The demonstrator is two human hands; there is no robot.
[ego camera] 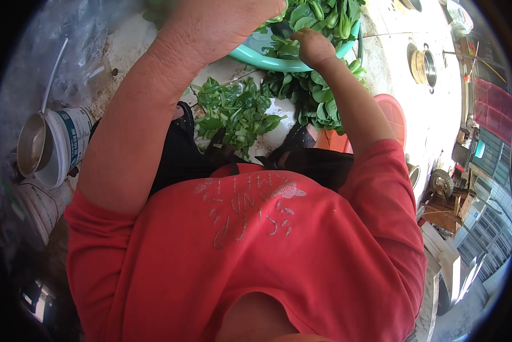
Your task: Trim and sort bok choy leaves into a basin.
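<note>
At the top, my left hand (pixel 232 23) is curled and close to the camera, partly cut off by the frame; a pale green stem shows just past its fingers. My right hand (pixel 318 49) is over the near side of a green plastic basin (pixel 281 65), its fingers bent beside a leafy green (pixel 288 50). Whether either hand grips a plant is hidden. Water and several bok choy (pixel 333 19) are in the basin. Loose cut leaves (pixel 234 111) lie on the floor between my feet, and more bok choy (pixel 324 100) is heaped below the basin, under my right forearm.
On the left, a metal ladle (pixel 33 143) rests against a white bucket (pixel 74 132), near clear plastic sheeting (pixel 72 51). A pink plastic object (pixel 392 111) is beside my right forearm. Farther right are a metal pot (pixel 425 67) and a small wheel (pixel 442 184).
</note>
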